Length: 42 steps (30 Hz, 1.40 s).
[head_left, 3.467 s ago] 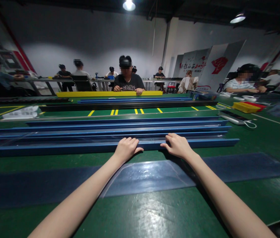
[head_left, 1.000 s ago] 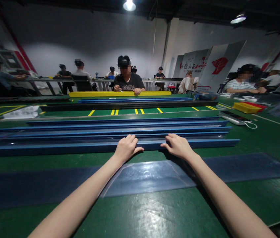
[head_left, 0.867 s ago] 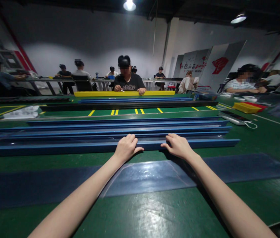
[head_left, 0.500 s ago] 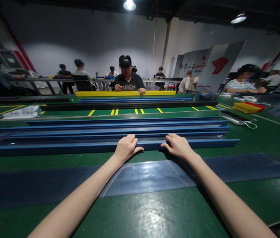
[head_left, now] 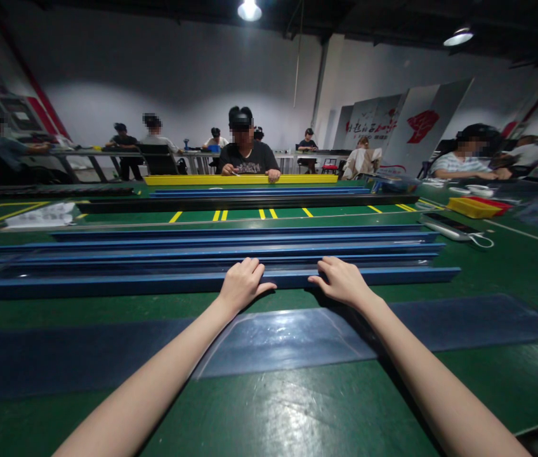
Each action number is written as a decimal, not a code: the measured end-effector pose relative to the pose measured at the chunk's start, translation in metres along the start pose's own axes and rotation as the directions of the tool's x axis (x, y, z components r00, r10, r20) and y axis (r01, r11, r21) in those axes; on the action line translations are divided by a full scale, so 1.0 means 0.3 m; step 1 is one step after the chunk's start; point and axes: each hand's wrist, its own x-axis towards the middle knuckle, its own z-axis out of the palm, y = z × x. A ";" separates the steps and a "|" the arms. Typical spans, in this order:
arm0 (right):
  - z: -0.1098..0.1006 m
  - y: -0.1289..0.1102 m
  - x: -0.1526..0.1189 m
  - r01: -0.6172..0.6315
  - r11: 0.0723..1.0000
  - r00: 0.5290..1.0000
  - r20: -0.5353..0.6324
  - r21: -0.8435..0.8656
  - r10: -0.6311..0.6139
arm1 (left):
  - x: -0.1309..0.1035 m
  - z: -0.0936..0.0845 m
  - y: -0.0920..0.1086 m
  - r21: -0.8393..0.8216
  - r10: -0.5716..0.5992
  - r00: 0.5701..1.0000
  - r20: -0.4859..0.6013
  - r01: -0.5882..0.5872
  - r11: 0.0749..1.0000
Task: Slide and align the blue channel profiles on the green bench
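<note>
Nearest to me among several long blue channel strips lies a blue channel strip (head_left: 393, 277), running across the green table. My left hand (head_left: 243, 279) grips its near wall, fingers curled over the top edge and thumb along the front. A short way to the right, my right hand (head_left: 340, 278) holds the same wall in a like manner, thumb pointing inward. The fingertips of both hands are hidden inside the channel. Under my forearms a flat, clear plastic sheet (head_left: 278, 343) lies on the table.
Behind are more blue strips (head_left: 250, 235), a black strip (head_left: 250, 203) and a yellow strip (head_left: 193, 179), where a co-worker (head_left: 250, 155) sits. At right lie a phone on a white power bank (head_left: 447, 226) and a yellow tray (head_left: 472, 207). A white paper (head_left: 40, 216) lies left.
My hands and the blue strip stay practically still. Across the table, the co-worker's hand by the yellow strip has shifted slightly.
</note>
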 end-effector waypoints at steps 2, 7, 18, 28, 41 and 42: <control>0.004 -0.003 -0.002 0.025 1.000 1.000 -0.012 -0.019 -0.025 | 0.000 -0.001 0.000 -0.007 -0.005 1.000 0.006 0.005 1.000; 0.028 -0.035 0.002 0.084 0.995 0.992 -0.094 -0.048 -0.089 | 0.001 -0.001 0.001 -0.003 -0.016 1.000 0.016 0.016 1.000; 0.026 -0.082 0.026 0.043 0.999 0.994 -0.096 0.010 -0.042 | -0.002 -0.003 0.000 -0.014 -0.035 0.999 0.016 0.036 0.999; -0.021 -0.063 0.019 0.025 1.000 1.000 -0.004 0.008 -0.024 | -0.002 -0.002 0.000 -0.021 -0.022 1.000 -0.008 0.022 1.000; -0.044 0.063 -0.013 -0.074 0.997 0.992 0.102 0.017 0.072 | -0.006 0.007 -0.002 -0.046 -0.021 1.000 -0.011 0.020 0.999; -0.044 0.064 -0.013 -0.063 0.998 0.993 0.105 0.025 0.060 | -0.006 0.007 -0.002 -0.051 -0.022 1.000 -0.011 0.021 0.998</control>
